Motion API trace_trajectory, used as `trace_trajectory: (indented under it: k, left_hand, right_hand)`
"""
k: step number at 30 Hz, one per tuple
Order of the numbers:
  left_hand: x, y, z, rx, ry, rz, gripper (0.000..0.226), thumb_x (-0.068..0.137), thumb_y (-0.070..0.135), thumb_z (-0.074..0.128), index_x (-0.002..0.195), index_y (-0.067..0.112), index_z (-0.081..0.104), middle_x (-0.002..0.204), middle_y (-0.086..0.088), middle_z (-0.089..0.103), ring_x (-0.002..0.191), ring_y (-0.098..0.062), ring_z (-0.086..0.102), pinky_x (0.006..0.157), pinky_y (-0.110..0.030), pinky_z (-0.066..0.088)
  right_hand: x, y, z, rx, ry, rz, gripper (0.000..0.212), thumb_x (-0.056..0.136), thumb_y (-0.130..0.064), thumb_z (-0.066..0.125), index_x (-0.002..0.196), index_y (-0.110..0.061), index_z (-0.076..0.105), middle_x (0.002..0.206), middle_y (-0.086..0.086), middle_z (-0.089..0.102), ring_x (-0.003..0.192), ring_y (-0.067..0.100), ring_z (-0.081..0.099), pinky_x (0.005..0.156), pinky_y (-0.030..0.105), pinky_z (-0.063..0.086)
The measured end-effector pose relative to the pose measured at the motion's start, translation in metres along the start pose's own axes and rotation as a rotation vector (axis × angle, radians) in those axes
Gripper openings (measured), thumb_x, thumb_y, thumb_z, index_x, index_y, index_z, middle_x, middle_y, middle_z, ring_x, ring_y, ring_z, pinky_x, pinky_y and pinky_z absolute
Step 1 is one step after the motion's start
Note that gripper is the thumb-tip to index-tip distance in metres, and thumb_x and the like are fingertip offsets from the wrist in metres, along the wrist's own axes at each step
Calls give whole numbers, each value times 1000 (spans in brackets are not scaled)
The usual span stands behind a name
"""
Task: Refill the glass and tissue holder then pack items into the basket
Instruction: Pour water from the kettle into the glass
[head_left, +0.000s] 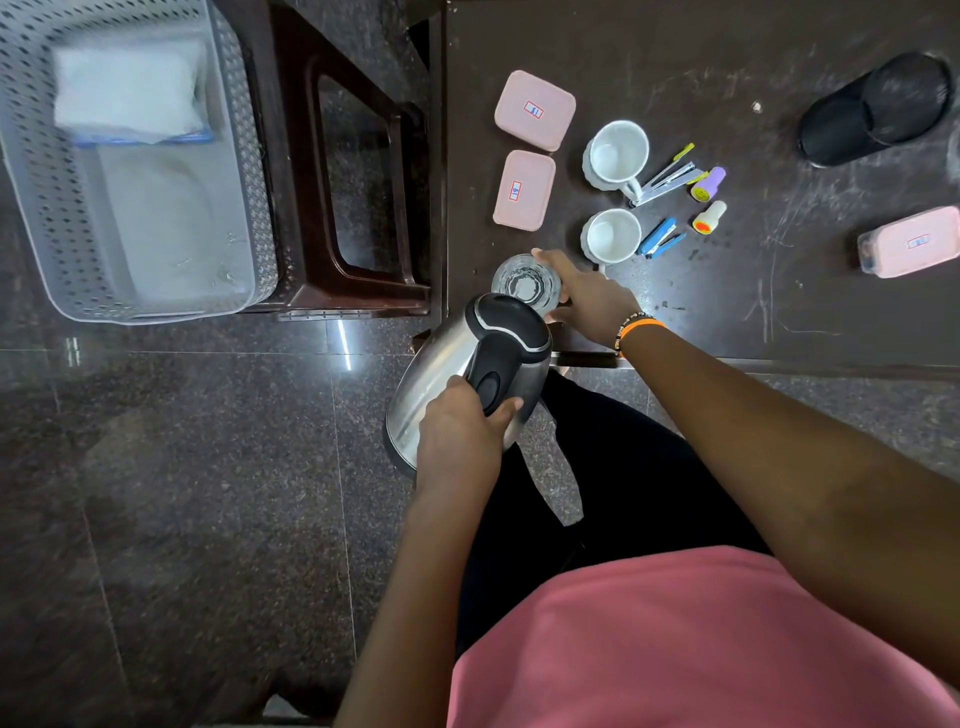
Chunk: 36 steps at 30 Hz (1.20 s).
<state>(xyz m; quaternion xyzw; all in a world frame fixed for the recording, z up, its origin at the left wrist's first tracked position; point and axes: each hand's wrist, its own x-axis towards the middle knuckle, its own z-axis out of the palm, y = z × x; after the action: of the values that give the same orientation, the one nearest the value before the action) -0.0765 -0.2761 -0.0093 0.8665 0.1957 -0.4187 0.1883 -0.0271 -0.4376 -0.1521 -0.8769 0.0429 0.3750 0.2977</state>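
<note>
Left hand (457, 436): wrapped around the black handle of the steel electric kettle (457, 384), tipped toward the glass.
Right hand (587, 296): clasps the clear ribbed drinking glass (525, 283) at the dark table's (727, 322) near corner.
Pour: raise slowly, spout over the rim.
Risk: spilling over the edge.

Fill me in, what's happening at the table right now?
A person is about to pour or is pouring into the glass. The left hand grips the kettle by its handle and tilts it toward the glass, while the right hand steadies the glass at the table edge. Whether water is flowing can't be seen. Two mugs, pink boxes, staplers and stamps lie unpacked on the table. The basket sits apart on a stool, holding a white pack.
</note>
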Motion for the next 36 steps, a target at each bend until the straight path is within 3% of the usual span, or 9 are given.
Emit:
trace_trajectory:
  k: [24, 36]
  left_hand:
    - [4, -1, 0, 10, 5, -6, 40, 85, 39, 61, 97, 2, 51, 105, -19, 62, 100, -38, 56, 71, -33, 34]
    - [6, -4, -3, -10, 14, -2, 39, 85, 38, 61, 99, 2, 53, 108, -18, 61, 102, -38, 56, 82, -41, 45]
  right_hand:
    - [1, 0, 1, 35, -12, 11, 72, 82, -16, 60, 139, -32, 20, 121, 16, 61, 109, 38, 57, 86, 49, 47]
    - [3, 2, 3, 29, -11, 5, 73, 82, -16, 61, 139, -31, 19, 122, 17, 60, 109, 39, 58, 85, 48, 47]
